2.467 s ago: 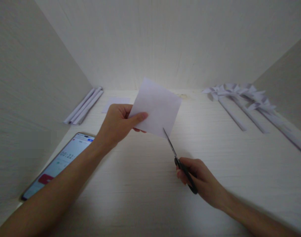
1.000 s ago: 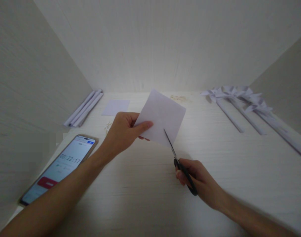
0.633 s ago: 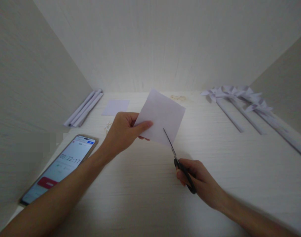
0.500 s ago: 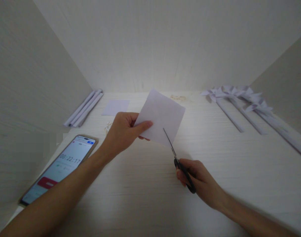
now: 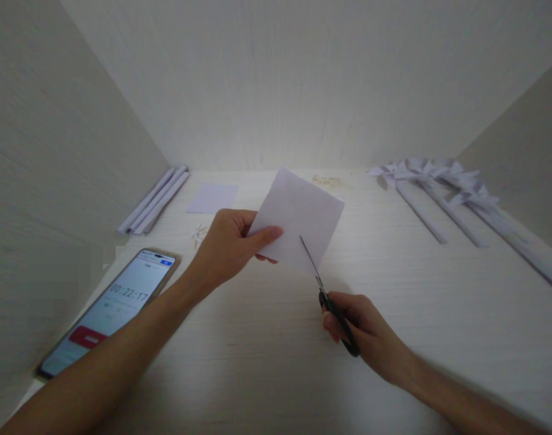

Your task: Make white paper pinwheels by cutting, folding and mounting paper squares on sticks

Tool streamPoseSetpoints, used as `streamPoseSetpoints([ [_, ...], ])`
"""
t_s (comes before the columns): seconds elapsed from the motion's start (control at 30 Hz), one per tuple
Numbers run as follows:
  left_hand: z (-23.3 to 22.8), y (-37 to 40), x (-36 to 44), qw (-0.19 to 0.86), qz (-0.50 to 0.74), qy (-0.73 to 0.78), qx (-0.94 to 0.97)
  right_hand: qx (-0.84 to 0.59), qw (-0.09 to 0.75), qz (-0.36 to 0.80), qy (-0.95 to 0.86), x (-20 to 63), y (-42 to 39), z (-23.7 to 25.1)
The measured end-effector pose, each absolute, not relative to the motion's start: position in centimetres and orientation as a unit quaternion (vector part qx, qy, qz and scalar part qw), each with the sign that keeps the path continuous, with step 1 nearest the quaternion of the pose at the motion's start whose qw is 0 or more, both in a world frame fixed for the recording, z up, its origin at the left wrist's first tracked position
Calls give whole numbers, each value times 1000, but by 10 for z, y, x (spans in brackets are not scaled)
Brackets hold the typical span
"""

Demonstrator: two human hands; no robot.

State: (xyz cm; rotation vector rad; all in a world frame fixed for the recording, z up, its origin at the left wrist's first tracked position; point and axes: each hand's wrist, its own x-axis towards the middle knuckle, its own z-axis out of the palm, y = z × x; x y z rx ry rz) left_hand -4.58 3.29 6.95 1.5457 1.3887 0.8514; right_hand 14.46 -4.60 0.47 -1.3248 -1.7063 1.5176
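Paper square, white and tilted like a diamond, held above the surface just right of frame centre. Left hand, entering from the lower left, pinches the sheet's left corner, thumb on the near face and fingers clamped together behind it. Right hand, entering from the lower right, is closed around the black handles of the scissors; the thin blades point up and to the left and meet the sheet's lower right edge, appearing nearly together. Phone with a lit timer screen lies at lower left, against the left wall. Rolled paper tubes lie at upper left, with a small flat sheet just to their right. Paper pinwheels on long stems lie at upper right. Small pale scraps rest on the surface near the left hand.
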Motion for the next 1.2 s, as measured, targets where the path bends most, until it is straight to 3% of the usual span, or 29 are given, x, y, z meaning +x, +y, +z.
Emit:
streamPoseSetpoints([
  [1.2, 69, 31, -44, 455, 324, 549, 622, -495, 252, 558, -616, 143, -47, 6],
])
